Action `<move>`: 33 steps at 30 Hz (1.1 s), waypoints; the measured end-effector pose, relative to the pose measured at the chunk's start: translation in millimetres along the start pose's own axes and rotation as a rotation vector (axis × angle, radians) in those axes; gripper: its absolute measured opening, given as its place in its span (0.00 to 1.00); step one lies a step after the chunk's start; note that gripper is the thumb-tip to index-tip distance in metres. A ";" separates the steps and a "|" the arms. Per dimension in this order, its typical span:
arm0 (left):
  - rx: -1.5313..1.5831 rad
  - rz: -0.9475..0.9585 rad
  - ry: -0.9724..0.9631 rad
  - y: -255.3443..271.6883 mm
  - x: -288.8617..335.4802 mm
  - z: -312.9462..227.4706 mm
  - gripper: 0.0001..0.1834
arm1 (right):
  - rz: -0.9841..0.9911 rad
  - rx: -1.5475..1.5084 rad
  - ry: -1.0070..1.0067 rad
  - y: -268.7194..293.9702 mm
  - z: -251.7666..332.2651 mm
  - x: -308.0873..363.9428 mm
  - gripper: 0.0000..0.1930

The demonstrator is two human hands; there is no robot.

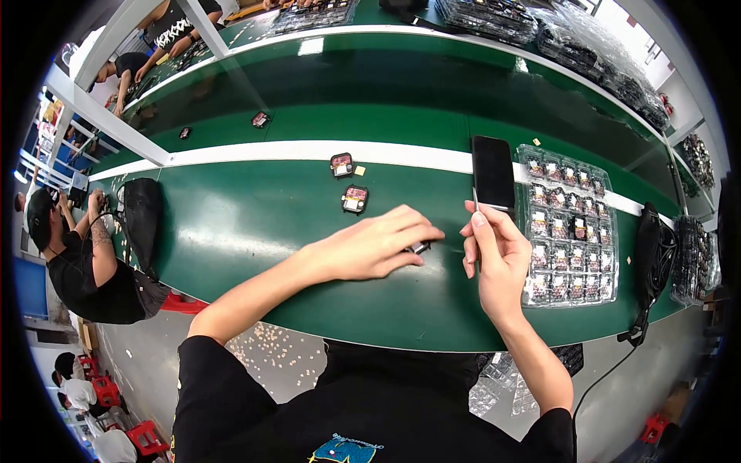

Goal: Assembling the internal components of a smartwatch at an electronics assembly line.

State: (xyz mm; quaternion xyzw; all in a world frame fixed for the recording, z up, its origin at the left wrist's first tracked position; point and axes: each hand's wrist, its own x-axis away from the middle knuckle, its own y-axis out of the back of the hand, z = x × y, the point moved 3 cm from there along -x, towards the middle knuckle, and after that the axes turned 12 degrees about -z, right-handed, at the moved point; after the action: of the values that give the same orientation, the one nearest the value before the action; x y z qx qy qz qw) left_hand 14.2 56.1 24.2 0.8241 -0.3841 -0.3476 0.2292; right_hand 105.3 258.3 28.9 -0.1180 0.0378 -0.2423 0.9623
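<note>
My left hand lies low over the green bench with its fingers closed about a small dark electronic module, mostly covered by the fingers. To its right, my right hand is raised and pinches a thin metal tool, which looks like tweezers, its tip pointing away from me. Two more small black modules with red boards and white labels lie beyond my left hand: a nearer one and a farther one. A small yellowish square sits beside the farther one.
A black phone lies beyond my right hand. Right of it, a clear plastic tray holds several modules in rows. A black bundled cable rests near the right end. At far left, a co-worker sits by a black bag.
</note>
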 end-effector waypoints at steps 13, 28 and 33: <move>-0.086 -0.224 0.136 35.8 38.2 31.0 0.40 | 0.133 0.215 -0.020 -8.8 -42.6 -13.1 0.10; -0.234 -0.191 0.151 25.9 39.9 18.7 0.39 | 0.158 0.291 0.059 -7.5 -34.8 -8.2 0.07; -0.321 -0.175 0.187 27.6 40.6 15.8 0.35 | 0.171 0.287 0.055 -6.3 -35.5 -7.0 0.06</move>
State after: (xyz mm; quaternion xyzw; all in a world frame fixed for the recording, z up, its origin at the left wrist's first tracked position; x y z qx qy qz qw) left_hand 8.1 5.6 15.6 0.8359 -0.2278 -0.3448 0.3613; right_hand 91.6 248.9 -3.8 0.0309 0.0393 -0.1655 0.9849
